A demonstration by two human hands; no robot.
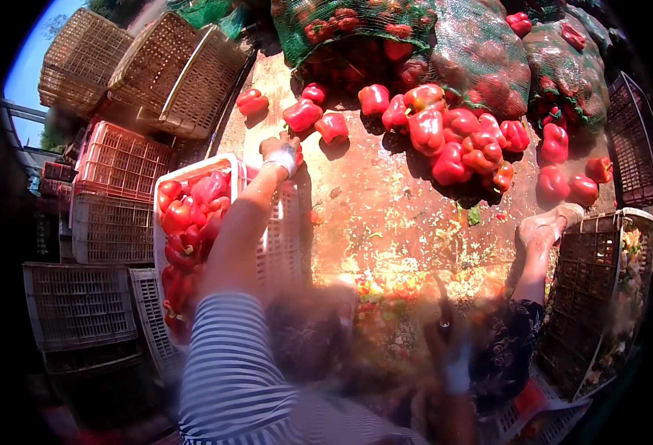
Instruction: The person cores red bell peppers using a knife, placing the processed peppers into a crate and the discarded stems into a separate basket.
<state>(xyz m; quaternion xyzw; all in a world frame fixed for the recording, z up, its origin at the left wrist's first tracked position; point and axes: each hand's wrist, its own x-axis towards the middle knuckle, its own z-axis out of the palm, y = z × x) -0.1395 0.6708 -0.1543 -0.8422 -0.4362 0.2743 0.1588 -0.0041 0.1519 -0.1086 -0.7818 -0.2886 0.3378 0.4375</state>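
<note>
My left hand [279, 145], with a pale band at the wrist, reaches over the wooden floor beyond the crate. Its fingers curl down, and a bit of red shows at its side; whatever it grips is mostly hidden. Just past the fingers lie loose red bell peppers [302, 116]. Under my left forearm stands a pale plastic crate [158, 245], filled with red bell peppers [209, 188]. My right hand [447, 347] is low in the middle, blurred and in shadow. It closes round a dark, narrow knife [443, 300] pointing away from me.
A heap of red peppers [460, 141] spills from green mesh sacks [482, 59] at the back. Empty crates [104, 226] are stacked on the left. At right, my foot [549, 222] rests by a dark crate [586, 274] holding pepper scraps. Seeds and scraps litter the floor [386, 222].
</note>
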